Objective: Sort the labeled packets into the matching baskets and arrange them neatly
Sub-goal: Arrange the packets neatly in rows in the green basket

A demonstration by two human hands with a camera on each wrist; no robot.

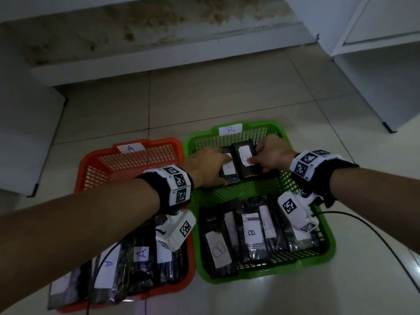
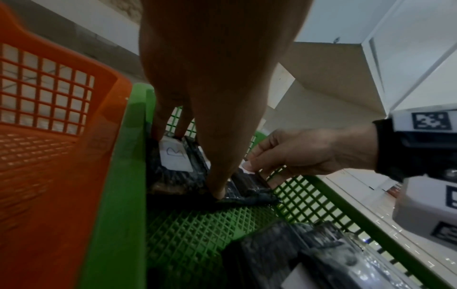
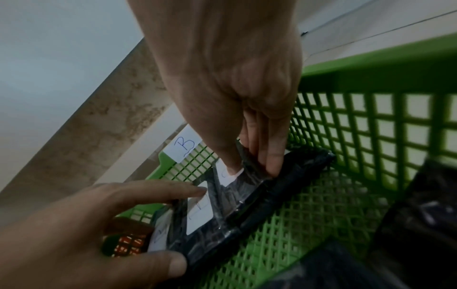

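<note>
- Nearest the head camera, A-labelled packets (image 1: 106, 267) lie in a row at the near end of the orange basket (image 1: 91, 164), with B-labelled packets (image 1: 251, 233) ranked in the green basket (image 1: 200, 137).
- Left hand (image 1: 204, 165) rests on one packet (image 1: 228, 170) at the green basket's far end, thumb and fingers (image 3: 170, 189) bracketing it.
- Right hand (image 1: 272, 153) pinches the neighbouring packet (image 1: 246, 161), fingers (image 3: 272, 156) curled round its edge.
- Step in hand, I judge: tidying the far row.
- Next: lay both flat, side by side, labels up.
</note>
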